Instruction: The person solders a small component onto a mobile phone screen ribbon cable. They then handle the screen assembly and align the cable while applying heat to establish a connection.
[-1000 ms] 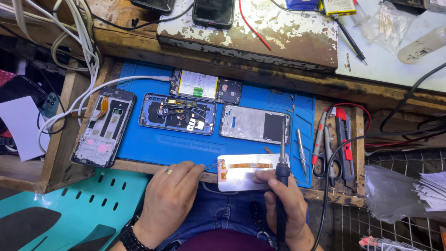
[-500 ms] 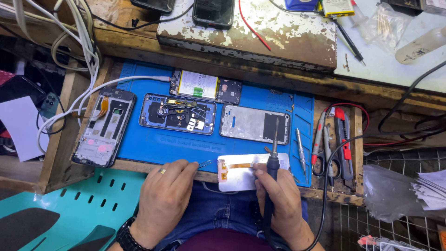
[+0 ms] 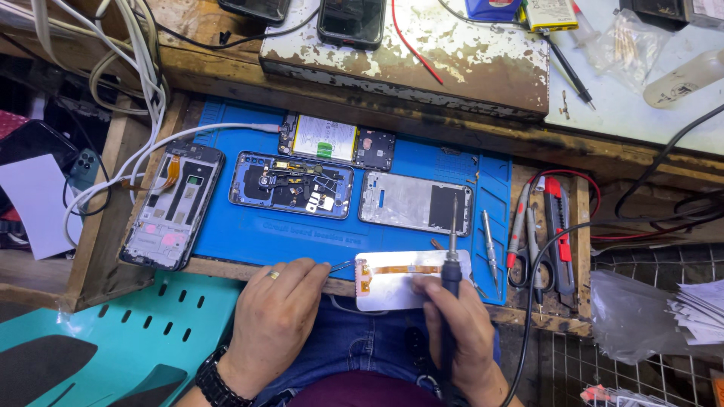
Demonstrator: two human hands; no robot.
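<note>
Soldering iron (image 3: 451, 283) has risen in right hand (image 3: 460, 332), above panel (image 3: 411, 280).

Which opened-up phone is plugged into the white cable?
The opened phone at the blue mat's far edge; the white cable reaches only that one.

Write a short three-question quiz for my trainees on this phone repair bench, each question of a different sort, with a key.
1. True or false: the right hand holds a soldering iron with its tip pointing away from the person.
2. Which colour is the work mat? A green, B blue, C grey.
3. Fill in: the left hand holds fine ______ at the end of the orange flex cable on the white panel.

Key: 1 true; 2 B; 3 tweezers.
</note>
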